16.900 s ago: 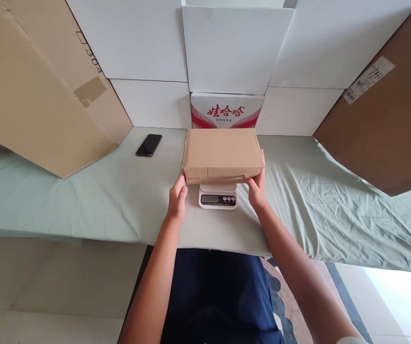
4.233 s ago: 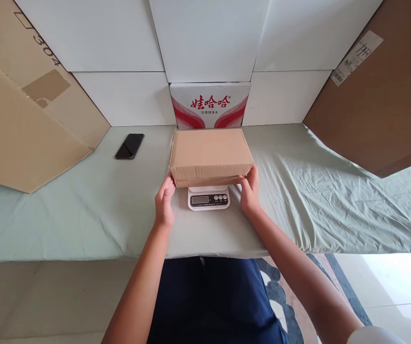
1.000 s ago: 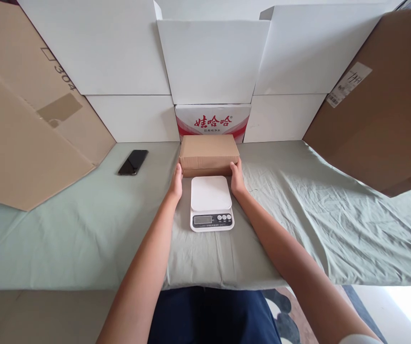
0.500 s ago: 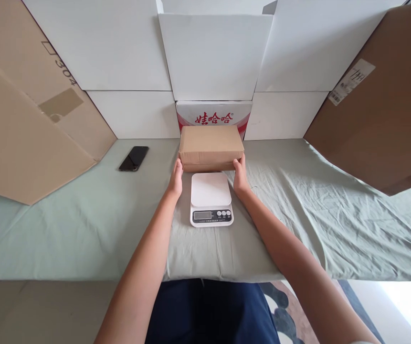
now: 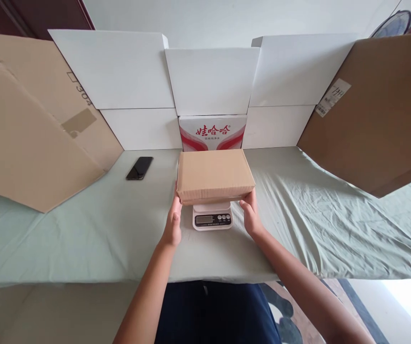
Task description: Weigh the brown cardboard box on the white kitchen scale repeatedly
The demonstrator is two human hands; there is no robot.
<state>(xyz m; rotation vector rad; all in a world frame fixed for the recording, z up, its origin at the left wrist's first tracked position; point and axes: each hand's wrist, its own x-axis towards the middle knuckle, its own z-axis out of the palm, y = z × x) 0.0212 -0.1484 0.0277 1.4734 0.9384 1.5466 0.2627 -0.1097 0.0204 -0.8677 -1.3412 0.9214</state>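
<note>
brown cardboard box point(image 5: 215, 175), plain and shut, held level over a small white kitchen scale point(image 5: 212, 217) near the middle of the desk point(image 5: 83, 229). from the head view: box covering most of the scale's platform, only the front strip with its display and round buttons showing below the box's near edge; cannot tell whether box rests on the platform or hangs just above it. left hand point(image 5: 173, 224) pressed against the box's near left corner, fingers point(image 5: 177, 203) narrow and flat against the cardboard, gripping from the side. right hand point(image 5: 251, 214) at the near right corner, fingers point(image 5: 247, 198) curled under and against the box's edge, gripping likewise. both bare forearms reaching in from the bottom of the frame, above a dark blue garment.

pale green cloth point(image 5: 334, 220), wrinkled on the right, spread over the desk. black phone point(image 5: 139, 168) lying flat, well left of the box and apart from it. red-and-white printed carton point(image 5: 212, 133) standing just behind the box, against a wall of white boards point(image 5: 212, 81). large tan cardboard sheet point(image 5: 29, 129) leaning at far left, marked 304; darker brown cardboard sheet point(image 5: 373, 114) leaning at far right, bearing a white label point(image 5: 332, 97).
</note>
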